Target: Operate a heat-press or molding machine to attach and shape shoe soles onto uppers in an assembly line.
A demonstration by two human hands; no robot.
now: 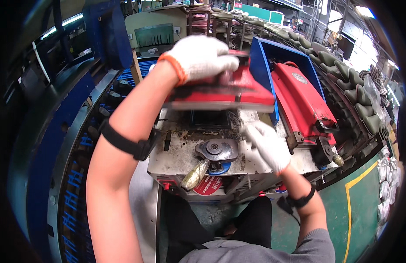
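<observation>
My left hand (200, 57), in a white knit glove with an orange cuff, is on a red machine cover (225, 97). Its fingers curl at the top of the cover, and both are smeared by motion. The cover sits raised above a worn, light-coloured machine top (172, 151), over a dark rectangular recess (211, 118). My right hand (268, 147), also in a white glove, is just right of this recess, with blurred fingertips pointing toward it. Whether they hold anything cannot be made out. Nearer me stands a round metal clamp piece (216, 150) with a tape-wrapped handle (195, 175).
A second red machine cover (301, 96) lies in a blue metal guard (260, 65) on the right. On the left runs a rack with blue prongs (73, 193). Dark, shoe-like pieces (360, 96) line the right side. A yellow line (346, 210) marks the green floor.
</observation>
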